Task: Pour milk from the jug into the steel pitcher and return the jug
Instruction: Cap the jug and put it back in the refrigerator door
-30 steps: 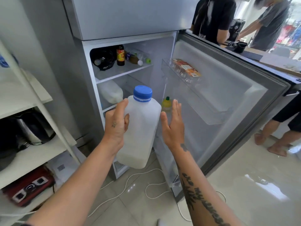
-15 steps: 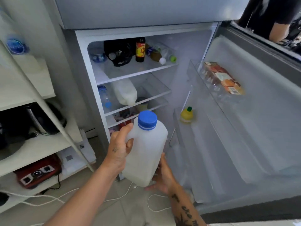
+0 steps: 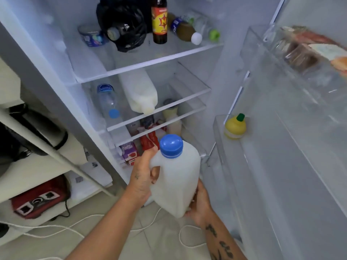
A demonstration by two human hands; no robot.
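Observation:
A white plastic milk jug [image 3: 178, 177] with a blue cap is held upright in front of the open fridge, low, level with the bottom shelves. My left hand [image 3: 142, 177] grips its handle on the left side. My right hand [image 3: 200, 204] cups the jug's bottom right corner from below. The steel pitcher is not in view.
The fridge shelves [image 3: 146, 65] hold bottles, a black bag, a second milk jug [image 3: 139, 91] lying down, a water bottle [image 3: 108, 102] and cartons [image 3: 129, 152]. The open door [image 3: 300, 147] on the right carries a yellow lemon bottle [image 3: 235, 126]. A white shelf unit [image 3: 37, 166] stands left. Cables lie on the floor.
The view has moved closer to the fridge interior. The jug has dropped lower and forward toward the bottom shelves. My right hand went from open beside the jug to supporting its base.

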